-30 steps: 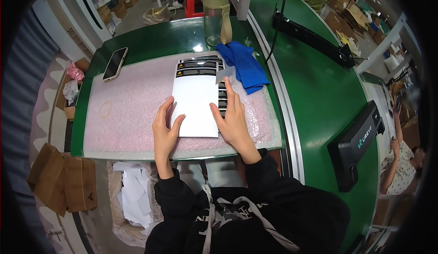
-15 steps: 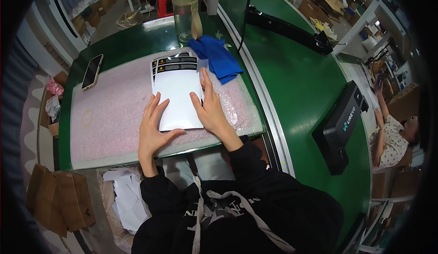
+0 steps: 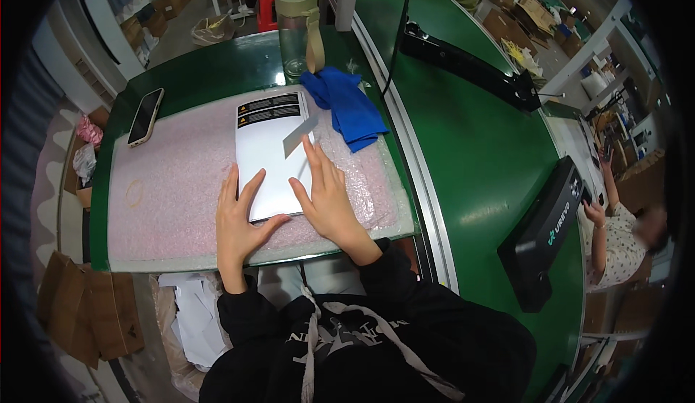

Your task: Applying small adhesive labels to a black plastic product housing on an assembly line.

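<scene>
1. The left hand is spread wide at the near left corner of the white sheets, its thumb pointing along their near edge.
2. The right hand lies over their right edge, thumb and index finger apart. A small grey card slants beside its index fingertip; whether the fingers pinch it, I cannot tell.
3. The sheets, with 2 black bands across their far end, lie a little right of the middle of the pink padding, reaching from near its far edge toward its near edge.
4. A blue cloth lies bunched over the padding's far right corner.
5. A phone lies by the padding's far left corner; a thin rubber band lies near its left edge.
6. Under the padding is the green table; a bottle with a strap stands upright near the table's far right corner.
7. Beyond the table's right edge, a black unit rests on a green bench.
</scene>
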Demonstrator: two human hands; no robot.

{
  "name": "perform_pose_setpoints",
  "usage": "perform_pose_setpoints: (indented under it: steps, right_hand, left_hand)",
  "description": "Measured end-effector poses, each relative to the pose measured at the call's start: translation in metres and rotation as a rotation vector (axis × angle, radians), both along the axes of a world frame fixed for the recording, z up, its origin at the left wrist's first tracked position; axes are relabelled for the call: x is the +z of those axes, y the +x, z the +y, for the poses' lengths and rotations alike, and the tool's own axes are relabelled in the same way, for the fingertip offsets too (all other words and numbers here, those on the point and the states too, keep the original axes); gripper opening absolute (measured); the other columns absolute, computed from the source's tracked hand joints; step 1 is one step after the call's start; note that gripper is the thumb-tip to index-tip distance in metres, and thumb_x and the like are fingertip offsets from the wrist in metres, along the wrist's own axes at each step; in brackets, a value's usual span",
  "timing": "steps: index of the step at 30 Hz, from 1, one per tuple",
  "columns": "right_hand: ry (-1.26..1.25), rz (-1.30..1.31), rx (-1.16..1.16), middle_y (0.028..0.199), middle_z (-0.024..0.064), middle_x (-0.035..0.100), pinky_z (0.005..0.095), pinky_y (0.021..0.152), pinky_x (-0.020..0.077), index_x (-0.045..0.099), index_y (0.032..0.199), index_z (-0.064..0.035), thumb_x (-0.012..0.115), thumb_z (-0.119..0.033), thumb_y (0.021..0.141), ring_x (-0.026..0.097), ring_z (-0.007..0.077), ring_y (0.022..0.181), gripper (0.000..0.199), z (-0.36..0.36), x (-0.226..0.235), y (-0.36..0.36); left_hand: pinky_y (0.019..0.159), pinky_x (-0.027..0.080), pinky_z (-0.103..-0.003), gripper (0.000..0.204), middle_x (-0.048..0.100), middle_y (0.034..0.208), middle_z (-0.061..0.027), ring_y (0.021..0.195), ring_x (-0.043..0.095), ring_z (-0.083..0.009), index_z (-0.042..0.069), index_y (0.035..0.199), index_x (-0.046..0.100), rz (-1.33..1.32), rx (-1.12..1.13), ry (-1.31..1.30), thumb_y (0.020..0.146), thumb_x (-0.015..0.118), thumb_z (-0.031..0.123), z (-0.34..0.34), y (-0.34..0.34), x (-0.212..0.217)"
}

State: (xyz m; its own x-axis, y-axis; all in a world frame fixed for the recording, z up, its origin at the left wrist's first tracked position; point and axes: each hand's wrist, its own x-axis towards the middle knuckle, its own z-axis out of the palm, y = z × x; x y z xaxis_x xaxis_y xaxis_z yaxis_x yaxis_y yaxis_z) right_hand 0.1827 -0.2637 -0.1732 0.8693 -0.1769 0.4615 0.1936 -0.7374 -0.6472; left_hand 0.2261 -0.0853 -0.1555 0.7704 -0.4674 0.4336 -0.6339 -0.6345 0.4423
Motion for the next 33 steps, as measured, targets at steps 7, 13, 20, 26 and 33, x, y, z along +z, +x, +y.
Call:
perform_pose_setpoints:
  steps: [7,13,20,26,33]
  right_hand:
    - [0.010,-0.030,-0.025,0.142,0.0273,0.031,0.0476,0.102,0.0277,0.019,0.146,-0.0023,0.054,-0.024,0.092,0.036,0.0420,0.128,0.068,0.001,0.002,-0.002]
    - [0.212,-0.019,0.074,0.141,0.0281,0.032,0.0479,0.103,0.0310,0.018,0.145,-0.0007,0.055,-0.021,0.092,0.039,0.0422,0.126,0.068,-0.016,0.023,-0.007]
    - [0.320,-0.765,-0.588,0.119,0.0269,0.052,0.0418,0.093,0.0403,0.010,0.146,-0.0069,0.049,-0.025,0.093,0.054,0.0358,0.108,0.068,-0.186,0.141,0.011]
    - [0.309,0.026,-1.227,0.130,0.0450,0.027,0.0608,0.098,0.0273,-0.016,0.146,-0.0195,0.043,-0.041,0.091,0.033,0.0563,0.120,0.083,-0.370,0.126,0.087]
    - [0.578,0.374,-1.429,0.138,0.0407,0.026,0.0549,0.107,0.0215,-0.024,0.144,-0.0181,0.047,-0.044,0.087,0.037,0.0502,0.124,0.094,-0.537,0.017,0.121]
  left_hand:
    - [0.098,0.042,-0.043,0.080,0.035,0.144,-0.0223,0.125,0.044,-0.0398,0.010,0.128,0.054,0.168,-0.070,-0.165,0.058,0.085,0.031,-0.003,0.000,-0.002]
    - [0.098,0.041,-0.044,0.080,0.035,0.144,-0.0212,0.125,0.043,-0.0398,0.010,0.129,0.052,0.126,-0.045,-0.127,0.058,0.085,0.030,-0.005,-0.002,0.000]
    - [0.102,0.036,-0.049,0.085,0.029,0.147,-0.0204,0.131,0.035,-0.0400,0.012,0.134,0.047,0.058,-0.009,-0.070,0.060,0.083,0.035,-0.004,-0.005,-0.001]
    - [0.102,0.035,-0.050,0.088,0.027,0.147,-0.0208,0.132,0.032,-0.0412,0.012,0.137,0.044,0.085,-0.019,-0.108,0.062,0.081,0.040,0.002,-0.003,0.000]
    - [0.101,0.035,-0.052,0.089,0.027,0.145,-0.0241,0.129,0.032,-0.0436,0.010,0.137,0.042,0.087,-0.007,-0.116,0.065,0.079,0.045,0.001,-0.005,0.006]
